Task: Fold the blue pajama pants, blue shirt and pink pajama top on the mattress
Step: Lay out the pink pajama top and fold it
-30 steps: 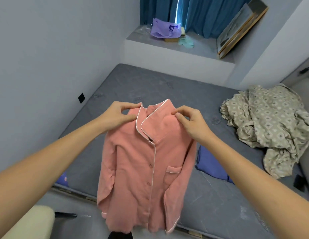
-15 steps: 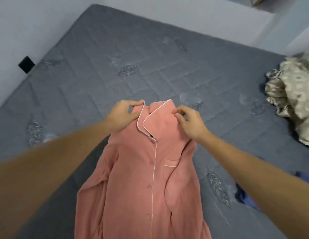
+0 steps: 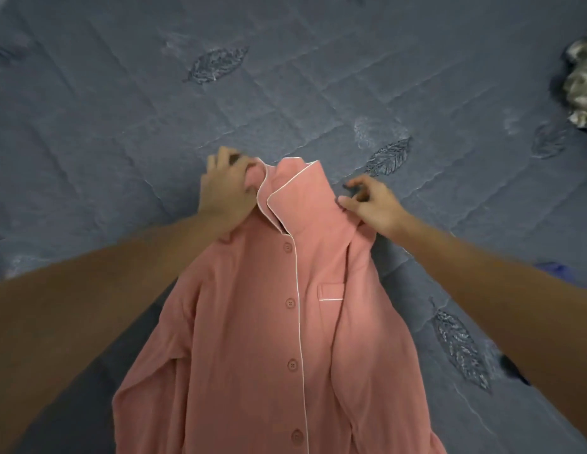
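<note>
The pink pajama top [image 3: 252, 339] lies front up on the grey quilted mattress [image 3: 128, 132], buttoned, with its collar pointing away from me and its sleeves bunched along both sides. My left hand [image 3: 225, 188] rests on the left shoulder beside the collar, fingers curled into the fabric. At the right shoulder, my right hand [image 3: 370, 203] has thumb and forefinger apart, and only the thumb touches the fabric edge. Small patches of a blue garment [image 3: 549, 268] show behind my right forearm. Which blue garment it is cannot be told.
A crumpled beige patterned blanket [image 3: 582, 83] lies at the far right edge of the mattress. Bare quilted mattress with stitched leaf motifs stretches beyond and to the left of the top.
The top went from hanging in the air by its shoulders to lying flat on the mattress. My view tilted down and moved closer. My right hand's pinch on the shoulder has loosened.
</note>
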The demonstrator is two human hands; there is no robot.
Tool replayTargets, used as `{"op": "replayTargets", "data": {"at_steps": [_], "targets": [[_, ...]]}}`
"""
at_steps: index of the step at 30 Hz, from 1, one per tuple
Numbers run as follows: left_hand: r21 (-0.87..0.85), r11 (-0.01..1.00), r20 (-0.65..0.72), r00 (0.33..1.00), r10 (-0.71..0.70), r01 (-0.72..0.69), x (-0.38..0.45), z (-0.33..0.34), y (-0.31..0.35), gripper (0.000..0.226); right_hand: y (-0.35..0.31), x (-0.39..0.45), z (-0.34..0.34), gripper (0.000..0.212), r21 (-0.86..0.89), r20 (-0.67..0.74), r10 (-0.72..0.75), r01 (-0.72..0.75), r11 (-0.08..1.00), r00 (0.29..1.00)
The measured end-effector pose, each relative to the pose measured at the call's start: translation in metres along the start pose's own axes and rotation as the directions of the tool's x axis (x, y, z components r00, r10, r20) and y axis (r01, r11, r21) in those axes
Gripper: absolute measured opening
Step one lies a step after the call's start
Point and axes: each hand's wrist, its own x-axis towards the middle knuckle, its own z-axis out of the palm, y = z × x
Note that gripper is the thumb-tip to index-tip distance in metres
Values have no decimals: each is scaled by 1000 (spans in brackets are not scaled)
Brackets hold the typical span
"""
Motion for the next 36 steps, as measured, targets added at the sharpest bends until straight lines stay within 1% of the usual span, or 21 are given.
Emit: {"op": "replayTargets", "data": {"at_steps": [1, 2, 4, 5, 7, 10, 12, 15, 18, 20, 22, 23, 25, 26, 27, 28, 29, 30, 31, 34, 36], "targets": [[62, 997, -87, 995, 47, -42, -1, -3, 5, 31, 3, -3, -4, 30, 48, 38, 51, -53, 997, 998], [83, 989, -128, 983, 130, -120, -1, -7, 11, 30, 5, -6, -8, 26, 71, 86, 91, -97, 993, 992], [34, 957, -78, 954, 290, -288, 1, -11, 29, 33, 13, -12, -16, 20, 11, 190, 148, -153, 988, 970], [-10, 945, -21, 945, 326, -327, 5, -9, 39, 35, 17, -15, -19, 21, -40, 225, 170, -166, 985, 959], [-20, 945, 135, 935, 327, -328, 14, 0, 63, 41, 25, -18, -22, 27, -87, 242, 169, -152, 985, 955], [80, 953, 387, 890, 240, -292, 31, 23, 92, 50, 32, -23, -23, 26, 23, 187, 119, -126, 992, 975], [127, 967, 436, 888, 147, -223, 42, 36, 99, 52, 36, -26, -20, 22, 112, 141, 71, -87, 990, 987], [65, 995, 391, 919, 46, -77, 51, 43, 98, 48, 41, -32, -20, 23, 171, 106, 18, -36, 985, 994], [-58, 997, 330, 942, 59, -42, 57, 46, 97, 37, 46, -35, -26, 35, 139, 116, -7, -10, 990, 993], [-97, 995, 257, 966, 21, 5, 66, 47, 100, 33, 49, -36, -33, 43, -3, 119, -28, 29, 1000, 992], [-135, 990, 188, 982, -21, 47, 75, 48, 110, 31, 51, -36, -39, 52, -254, 83, -52, 71, 965, 995], [-126, 991, 144, 989, -26, 44, 76, 50, 117, 30, 50, -37, -41, 53, -325, 56, -44, 60, 944, 997], [-16, 997, 34, 996, 77, -76, 67, 53, 132, 26, 49, -38, -44, 50, -306, 22, -15, 21, 952, 1000], [-5, 978, 41, 978, 206, -206, 60, 58, 137, 26, 49, -39, -44, 48, -219, 33, 12, -5, 976, 999], [-56, 931, 125, 922, 366, -362, 51, 63, 141, 28, 51, -40, -43, 44, -107, 57, 46, -40, 993, 997], [-138, 873, 265, 832, 488, -468, 40, 68, 142, 33, 53, -42, -43, 38, 11, 86, 83, -84, 996, 993], [-199, 832, 403, 731, 551, -518, 31, 74, 141, 38, 57, -46, -43, 30, 115, 114, 119, -132, 985, 986], [-209, 814, 506, 652, 565, -542, 23, 78, 138, 38, 60, -50, -44, 23, 191, 139, 148, -173, 966, 979], [-185, 810, 558, 618, 553, -557, 19, 82, 135, 33, 64, -55, -46, 23, 243, 162, 159, -196, 950, 974], [-183, 836, 542, 656, 525, -518, 19, 85, 134, 24, 73, -68, -51, 45, 266, 194, 149, -198, 943, 970], [-198, 855, 522, 687, 505, -478, 23, 83, 137, 24, 77, -76, -55, 44, 189, 203, 132, -171, 967, 970]]}}
